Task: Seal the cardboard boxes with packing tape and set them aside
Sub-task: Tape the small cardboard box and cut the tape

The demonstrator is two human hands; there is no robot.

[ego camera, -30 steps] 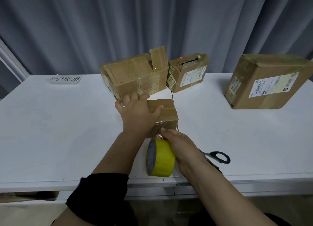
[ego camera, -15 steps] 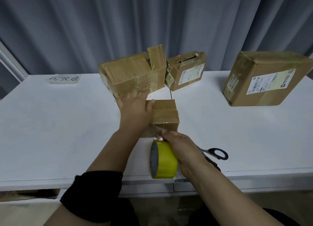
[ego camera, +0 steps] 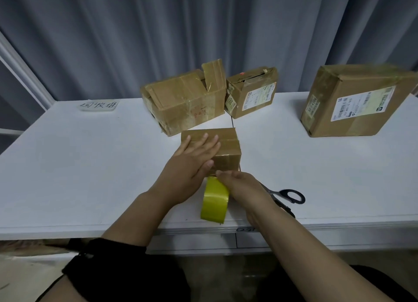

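Four cardboard boxes stand on the one bench (ego camera: 67, 166). One small box (ego camera: 227, 151) lies under the left fingers (ego camera: 204, 141). A box with a raised flap (ego camera: 183, 102) and a labelled box (ego camera: 253, 93) stand just beyond those fingertips. One large box (ego camera: 357, 104) stands well off to the right of the right fingers (ego camera: 228, 176). There is one roll of yellow tape (ego camera: 214, 202), gripped by the right fingers, and one pair of scissors (ego camera: 287, 196) just right of them. One handwritten paper sign (ego camera: 98, 104) lies far to the left of the left fingers.
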